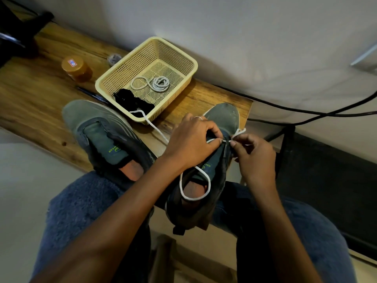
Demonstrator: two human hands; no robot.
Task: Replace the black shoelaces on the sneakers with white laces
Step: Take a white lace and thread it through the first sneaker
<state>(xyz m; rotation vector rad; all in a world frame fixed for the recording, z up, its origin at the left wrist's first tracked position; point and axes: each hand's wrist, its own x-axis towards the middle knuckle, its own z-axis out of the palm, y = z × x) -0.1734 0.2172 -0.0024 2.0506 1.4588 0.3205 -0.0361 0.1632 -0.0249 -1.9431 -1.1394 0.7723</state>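
From the camera on my head I look down at a wooden desk (40,94) against a pale wall, with my knees in blue trousers below it. My left hand (193,139) sits on the right sneaker (222,121), which lies at the desk's right end and hangs over its near edge toward my lap; thumb and fingertips are curled and pinch the white lace (195,180) where it crosses the tongue. My right hand (255,158) is just beside it at the shoe's right side, fingers curled, pinching the lace's other stretch, so both hands are closed on the same lace. One part of that lace runs from under my left hand up over the near rim of the basket, and another part makes a loose loop over the shoe's opening.

The left sneaker (98,135) lies near the desk's front edge, toe pointing away from me, with no lace in it that I can see. The cream mesh basket (175,52) stands behind the shoes, toward the desk's back edge. In it, a coiled white lace (157,83) lies in the middle and a bundle of black laces (132,101) fills the near left corner. An orange-lidded jar (76,68) stands left of the basket. A black cable (306,111) runs off the desk's right end.
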